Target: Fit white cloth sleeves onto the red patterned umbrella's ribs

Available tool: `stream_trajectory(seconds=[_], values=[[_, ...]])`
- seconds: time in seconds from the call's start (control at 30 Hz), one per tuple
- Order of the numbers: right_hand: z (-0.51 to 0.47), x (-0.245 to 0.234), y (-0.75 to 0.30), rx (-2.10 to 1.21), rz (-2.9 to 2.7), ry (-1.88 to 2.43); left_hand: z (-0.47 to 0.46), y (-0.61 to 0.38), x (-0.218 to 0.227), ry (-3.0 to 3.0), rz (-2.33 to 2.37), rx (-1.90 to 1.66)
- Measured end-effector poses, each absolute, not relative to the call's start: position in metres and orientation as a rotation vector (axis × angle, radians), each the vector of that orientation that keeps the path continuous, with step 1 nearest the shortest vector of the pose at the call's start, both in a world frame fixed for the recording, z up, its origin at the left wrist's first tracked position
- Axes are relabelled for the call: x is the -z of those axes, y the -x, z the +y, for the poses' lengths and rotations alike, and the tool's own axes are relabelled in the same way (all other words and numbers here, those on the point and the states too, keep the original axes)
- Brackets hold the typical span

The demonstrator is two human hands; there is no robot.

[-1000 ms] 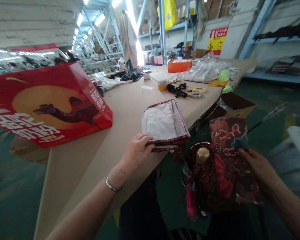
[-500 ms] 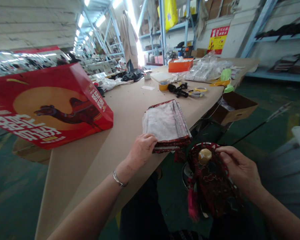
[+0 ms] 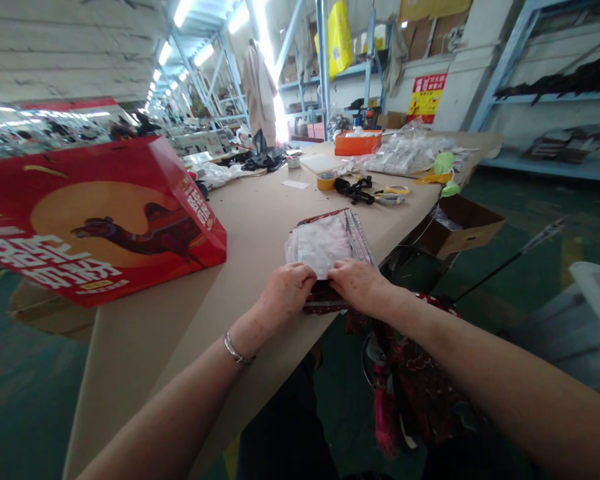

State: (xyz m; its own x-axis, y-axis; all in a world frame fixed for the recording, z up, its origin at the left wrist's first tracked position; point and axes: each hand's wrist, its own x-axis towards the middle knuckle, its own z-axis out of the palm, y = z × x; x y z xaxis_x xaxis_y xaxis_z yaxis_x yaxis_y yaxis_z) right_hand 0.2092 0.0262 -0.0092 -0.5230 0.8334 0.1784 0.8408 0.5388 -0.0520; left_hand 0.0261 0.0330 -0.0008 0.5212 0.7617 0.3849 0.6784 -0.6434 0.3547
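A stack of folded fabric pieces (image 3: 321, 241), pale grey-white on top with dark red patterned edges, lies near the table's front edge. My left hand (image 3: 291, 288) pinches the near left part of the top piece. Close beside it, my right hand (image 3: 356, 285) pinches the same near edge, fingers pressed together. Below the table edge on the right hangs a dark red patterned item (image 3: 425, 380), partly covered by my right forearm. A pink tassel (image 3: 384, 417) dangles next to it.
A large red paper bag (image 3: 115, 227) with a camel picture stands at the left. Farther back are yellow tape (image 3: 326, 181), scissors (image 3: 393, 195), an orange box (image 3: 358, 142) and clear plastic bags (image 3: 405, 155). A cardboard box (image 3: 463, 227) and a pale bin (image 3: 575, 327) stand right.
My right hand has left the dark red patterned item and moved up and left onto the fabric stack. My left hand stays at the stack's near edge.
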Motion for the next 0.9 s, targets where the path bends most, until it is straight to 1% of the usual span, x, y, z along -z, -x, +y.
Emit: stream_trajectory(seconds=[0.13, 0.3, 0.43, 0.5, 0.63, 0.77, 0.9], values=[[0.034, 0.000, -0.214, 0.083, -2.605, 1.479, 0.033, -0.025, 0.005, -2.449, 1.248, -0.905], [0.043, -0.014, -0.216, -0.129, -2.498, 1.578, 0.031, -0.023, 0.010, -2.147, 1.263, -1.024], [0.048, -0.017, -0.210, -0.293, -2.458, 1.591, 0.033, -0.023, 0.011, -2.276, 1.278, -0.996], [0.049, -0.018, -0.207, -0.322, -2.443, 1.557, 0.036, -0.024, 0.011, -2.325, 1.263, -0.956], [0.050, -0.019, -0.208, -0.291, -2.405, 1.552, 0.042, -0.029, 0.011, -2.381, 1.329, -0.948], [0.054, -0.019, -0.210, -0.206, -2.355, 1.531, 0.042, -0.038, -0.002, -2.495, 1.414, -0.975], [0.060, -0.023, -0.211, -0.099, -2.277, 1.422, 0.047, -0.048, -0.017, -2.636, 1.426, -0.862]])
